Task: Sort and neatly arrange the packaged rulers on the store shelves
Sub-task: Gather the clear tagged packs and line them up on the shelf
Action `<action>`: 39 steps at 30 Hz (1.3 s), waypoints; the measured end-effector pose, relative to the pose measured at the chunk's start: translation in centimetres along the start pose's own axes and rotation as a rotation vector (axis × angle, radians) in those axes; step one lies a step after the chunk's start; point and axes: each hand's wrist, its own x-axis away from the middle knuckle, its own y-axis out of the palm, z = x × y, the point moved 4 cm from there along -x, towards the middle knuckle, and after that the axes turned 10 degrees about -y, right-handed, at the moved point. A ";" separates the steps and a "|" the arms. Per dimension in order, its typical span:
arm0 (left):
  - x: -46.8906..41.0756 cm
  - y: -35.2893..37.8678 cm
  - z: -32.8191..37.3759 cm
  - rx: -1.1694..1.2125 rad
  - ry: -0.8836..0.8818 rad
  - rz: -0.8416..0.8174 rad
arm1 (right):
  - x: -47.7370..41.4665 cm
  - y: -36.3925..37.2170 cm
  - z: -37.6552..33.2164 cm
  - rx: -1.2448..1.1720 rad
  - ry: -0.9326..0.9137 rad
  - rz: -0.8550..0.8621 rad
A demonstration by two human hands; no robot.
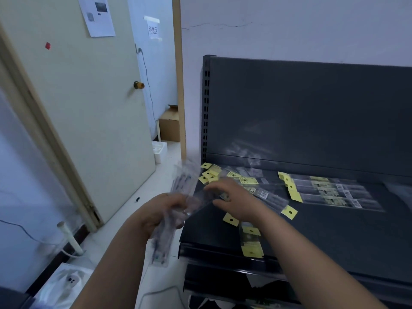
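1. On the top deck of the dark shelf [347, 241], head view, the packaged rulers lie in three lots, all in clear sleeves with yellow hang tags.
2. Neat row [332, 192]: several packs lie flat and side by side on the right part of the deck, tags to the left, edges touching.
3. Loose heap [225, 175]: at the back left corner, just below the grey back panel [312, 112], the packs overlap at mixed angles and the tags are bunched.
4. Front packs [252, 244]: a few lie near the front lip under the right forearm, pointing front to back.
5. Left hand [166, 211]: held off the shelf's left end over the floor, fingers wrapped round a bundle of rulers [178, 186]. The bundle stands roughly upright, sticking out above and below the fist. It is badly blurred, so the count is unreadable.
6. Right hand [236, 202]: over the deck between the heap and the front packs. The fingers are above and the thumb below one end of a single pack [201, 200], which looks pinched, though blur softens it. That pack slants down toward the left hand and meets the bundle.
7. Surroundings: a pale door [89, 119] with a brass knob [139, 85] and a taped sheet [97, 15] stands open at left. A cardboard box [170, 128] sits on the floor beyond it. A white pipe [70, 238] rises at lower left.
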 end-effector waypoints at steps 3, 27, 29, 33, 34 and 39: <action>-0.8 0.5 0.0 0.080 -0.012 -0.004 | 1.6 -1.6 0.5 -0.114 0.056 0.056; -7.8 9.7 -0.5 0.448 0.102 0.261 | 7.2 -5.0 9.7 0.111 0.205 -0.063; -8.3 9.8 -0.4 0.412 0.103 0.268 | 7.2 -4.4 9.4 0.146 0.097 -0.104; -9.7 9.9 -0.5 0.391 0.121 0.207 | 7.1 -4.6 9.3 0.037 0.067 -0.102; -9.9 10.0 -0.6 0.394 0.130 0.204 | 7.0 -5.1 9.8 -0.016 0.095 -0.037; -10.1 9.8 -0.8 0.345 0.195 0.238 | 4.6 -6.7 11.7 0.246 0.144 -0.036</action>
